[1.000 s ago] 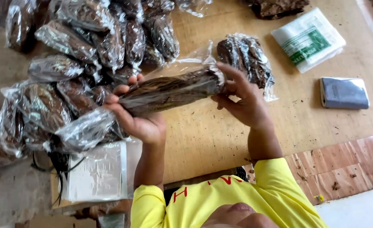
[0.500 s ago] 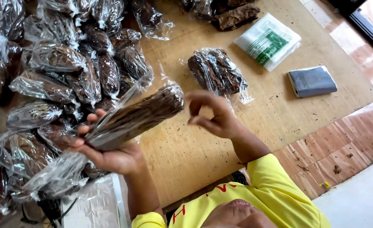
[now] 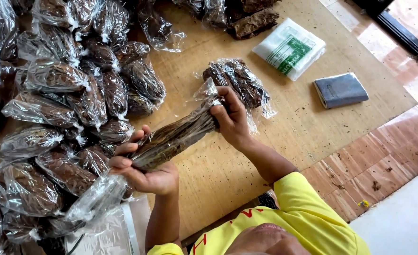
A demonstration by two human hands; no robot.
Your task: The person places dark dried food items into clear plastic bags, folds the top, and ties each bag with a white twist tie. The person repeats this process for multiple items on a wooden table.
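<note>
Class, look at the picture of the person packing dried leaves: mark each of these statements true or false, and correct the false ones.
1. Both hands hold one long bundle of dried brown leaves in clear plastic. True.
2. The right hand grips the bundle's upper end. True.
3. The left hand rests flat on the board. False: it cradles the bundle's lower end.
4. The grey folded item lies on the heap of bagged bundles. False: it lies apart, on the wooden board.
5. The sleeve is yellow. True.

The person wears a bright yellow shirt with short sleeves and red marks on the front. Both arms are bare.
</note>
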